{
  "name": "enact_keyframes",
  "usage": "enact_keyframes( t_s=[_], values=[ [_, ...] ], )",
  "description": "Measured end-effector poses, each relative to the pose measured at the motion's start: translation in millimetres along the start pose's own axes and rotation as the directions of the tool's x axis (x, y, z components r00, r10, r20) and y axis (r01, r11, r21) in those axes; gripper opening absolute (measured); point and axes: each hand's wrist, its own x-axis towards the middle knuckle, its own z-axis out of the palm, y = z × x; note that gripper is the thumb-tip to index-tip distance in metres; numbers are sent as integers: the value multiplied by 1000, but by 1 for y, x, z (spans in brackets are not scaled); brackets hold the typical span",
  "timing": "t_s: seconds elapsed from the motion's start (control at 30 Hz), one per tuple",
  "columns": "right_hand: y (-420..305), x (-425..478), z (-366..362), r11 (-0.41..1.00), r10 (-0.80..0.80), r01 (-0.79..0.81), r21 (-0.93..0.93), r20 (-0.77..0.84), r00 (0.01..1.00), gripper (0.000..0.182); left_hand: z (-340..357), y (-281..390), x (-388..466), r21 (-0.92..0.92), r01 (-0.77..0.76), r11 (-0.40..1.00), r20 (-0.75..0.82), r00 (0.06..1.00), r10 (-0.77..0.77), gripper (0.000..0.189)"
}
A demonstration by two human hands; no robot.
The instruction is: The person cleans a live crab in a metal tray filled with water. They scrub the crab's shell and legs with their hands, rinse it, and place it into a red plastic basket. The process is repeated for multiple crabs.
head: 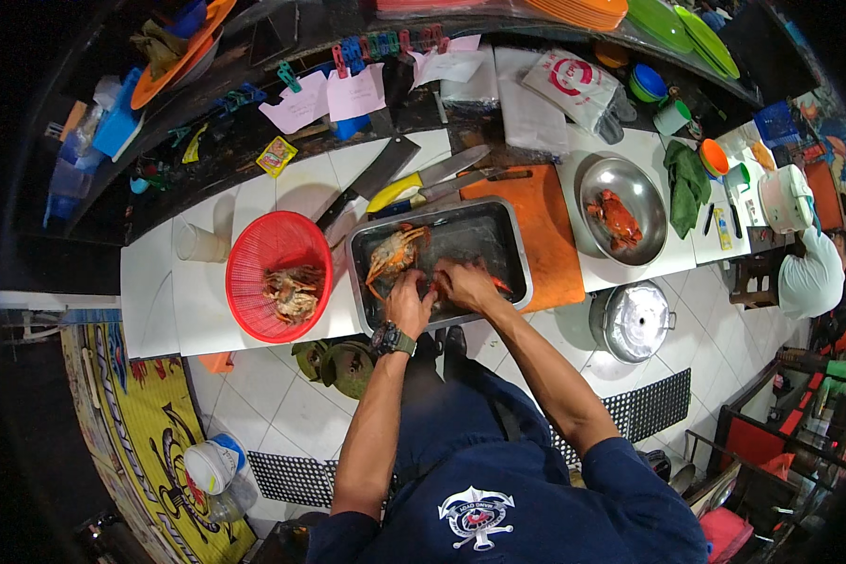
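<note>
My left hand (410,304), with a watch on its wrist, is over the near side of a dark metal tray (465,218). My right hand (469,285) meets it there. The fingertips of both are pinched together around a small reddish crab piece, mostly covered by the fingers. Just beyond my left hand, an orange-brown crab (397,252) lies in the tray. A red crab claw (499,284) shows past my right hand. Shallow liquid seems to cover the tray's bottom.
Left stands a red plastic colander (243,282) holding crab pieces (292,292). Behind lie a cleaver (388,169) and several knives (451,166). An orange cutting board (553,240) is under the tray's right side. Beyond, a steel bowl (648,247) holds a red crab (617,220). A person (811,275) is far right.
</note>
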Motion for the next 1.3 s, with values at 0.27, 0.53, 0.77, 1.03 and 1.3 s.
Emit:
enact_keyframes(
  t_s=[0.27,0.53,0.77,1.03,1.3],
  values=[
    [8,4,2,999,4,-7,34,102,995,27,-6,3,0,78,159,984,169,971,-170,29],
    [8,-2,10,973,-168,181,143,-102,981,28,3,-6,0,32,-4,999,-2,1000,4,28],
    [2,-8,-6,978,11,17,206,-131,991,36,-10,14,-2,78,292,953,16,956,-294,37],
    [-5,-19,-6,910,-195,294,293,-325,926,34,-3,-11,3,-417,212,884,154,975,-161,39],
    [2,-9,0,832,-56,133,538,-158,986,38,-9,-7,0,-455,182,872,136,982,-133,51]
  ],
)
